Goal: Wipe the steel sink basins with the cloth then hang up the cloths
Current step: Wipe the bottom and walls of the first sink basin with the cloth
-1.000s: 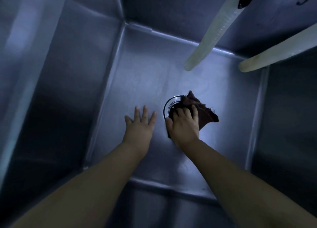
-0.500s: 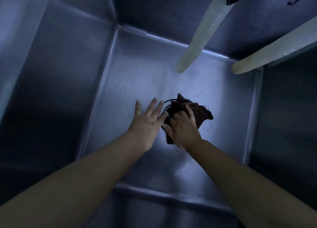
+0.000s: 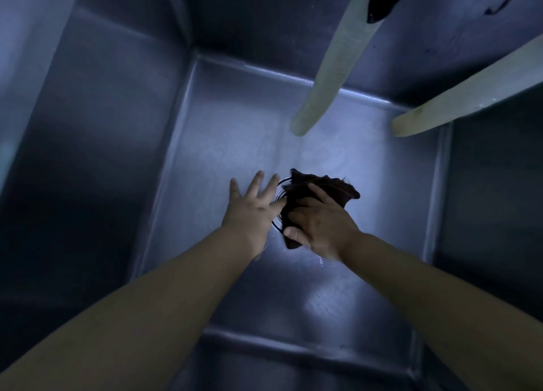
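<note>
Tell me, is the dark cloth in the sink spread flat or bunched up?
Bunched up. The cloth sits crumpled over the drain, creased and lumpy, with the right hand gripping it.

The drain ring [image 3: 279, 211] is mostly buried under the dark cloth [image 3: 323, 185] and both hands, only a thin arc peeks out left of the cloth. Two pale hoses [image 3: 332, 67] above the drain run off the top and right edges. Basin walls [image 3: 88, 126] are too dim to read.
</note>
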The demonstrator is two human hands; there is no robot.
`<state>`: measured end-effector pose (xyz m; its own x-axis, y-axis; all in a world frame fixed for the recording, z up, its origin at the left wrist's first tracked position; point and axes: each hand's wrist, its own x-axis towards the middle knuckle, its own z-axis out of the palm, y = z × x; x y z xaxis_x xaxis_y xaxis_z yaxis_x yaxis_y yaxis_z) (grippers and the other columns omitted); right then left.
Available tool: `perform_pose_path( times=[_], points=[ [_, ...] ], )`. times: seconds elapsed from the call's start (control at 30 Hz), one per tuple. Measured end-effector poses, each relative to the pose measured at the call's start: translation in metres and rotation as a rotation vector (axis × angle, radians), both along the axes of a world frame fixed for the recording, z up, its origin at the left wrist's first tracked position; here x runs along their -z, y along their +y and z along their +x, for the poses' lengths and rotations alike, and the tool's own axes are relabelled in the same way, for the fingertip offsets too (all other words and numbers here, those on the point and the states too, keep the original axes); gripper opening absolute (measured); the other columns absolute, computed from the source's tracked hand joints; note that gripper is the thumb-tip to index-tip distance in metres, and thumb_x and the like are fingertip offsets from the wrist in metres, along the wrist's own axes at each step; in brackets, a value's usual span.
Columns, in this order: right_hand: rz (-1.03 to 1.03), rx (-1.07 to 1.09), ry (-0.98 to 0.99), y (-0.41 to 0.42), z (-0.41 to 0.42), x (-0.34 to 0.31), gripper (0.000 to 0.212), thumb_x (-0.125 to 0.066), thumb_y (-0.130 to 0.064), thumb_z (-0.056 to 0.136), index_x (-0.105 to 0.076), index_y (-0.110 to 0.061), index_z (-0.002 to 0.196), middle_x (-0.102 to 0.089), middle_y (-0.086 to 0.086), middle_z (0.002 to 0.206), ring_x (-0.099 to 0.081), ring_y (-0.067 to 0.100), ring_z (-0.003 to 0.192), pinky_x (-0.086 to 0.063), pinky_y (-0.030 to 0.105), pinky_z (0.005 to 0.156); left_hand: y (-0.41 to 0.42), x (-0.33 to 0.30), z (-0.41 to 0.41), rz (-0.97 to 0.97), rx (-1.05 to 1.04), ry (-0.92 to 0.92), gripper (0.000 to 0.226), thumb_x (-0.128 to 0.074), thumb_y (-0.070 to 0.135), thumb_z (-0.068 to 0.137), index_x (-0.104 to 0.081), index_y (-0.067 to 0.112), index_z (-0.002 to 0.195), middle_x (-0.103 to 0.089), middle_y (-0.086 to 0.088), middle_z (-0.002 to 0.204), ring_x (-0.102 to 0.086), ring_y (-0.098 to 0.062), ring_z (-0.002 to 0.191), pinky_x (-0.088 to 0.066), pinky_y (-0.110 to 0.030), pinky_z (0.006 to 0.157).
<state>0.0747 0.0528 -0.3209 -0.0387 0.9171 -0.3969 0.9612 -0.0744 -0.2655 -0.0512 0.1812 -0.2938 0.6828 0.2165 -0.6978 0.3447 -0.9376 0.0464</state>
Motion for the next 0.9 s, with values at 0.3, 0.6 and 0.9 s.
perform_pose_path(
  times=[0.3,0.6,0.9],
  points=[
    [-0.100,-0.085,-0.256,0.010,-0.008,0.000,0.093,-0.002,-0.072,0.083,-0.043,-0.009,0.140,-0.048,0.001,0.132,-0.031,0.019,0.131,0.019,0.046,0.115,-0.004,-0.003,0.005,0.019,-0.011,0.031,0.125,-0.086,0.035,0.054,-0.004,0.032,0.148,0.028,-0.003,0.153,0.022,-0.032,0.141,-0.006,-0.065,0.110],
    [-0.142,-0.034,-0.372,0.014,-0.024,0.001,0.091,-0.012,-0.074,0.087,-0.037,-0.007,0.142,-0.046,0.004,0.131,-0.021,0.027,0.132,0.023,0.049,0.109,-0.006,-0.001,0.002,0.022,-0.020,0.012,0.117,-0.083,0.033,0.057,-0.009,0.035,0.147,0.027,-0.002,0.154,0.021,-0.031,0.142,-0.005,-0.064,0.110],
    [0.051,0.195,-0.022,0.002,-0.011,0.008,0.061,-0.034,-0.059,0.093,-0.072,-0.012,0.101,-0.061,-0.004,0.098,-0.044,0.019,0.112,0.008,0.037,0.118,-0.004,-0.001,0.003,0.013,-0.035,0.036,0.126,-0.088,0.030,0.051,-0.006,0.037,0.147,0.028,-0.001,0.153,0.023,-0.030,0.141,-0.002,-0.063,0.111]
  ],
)
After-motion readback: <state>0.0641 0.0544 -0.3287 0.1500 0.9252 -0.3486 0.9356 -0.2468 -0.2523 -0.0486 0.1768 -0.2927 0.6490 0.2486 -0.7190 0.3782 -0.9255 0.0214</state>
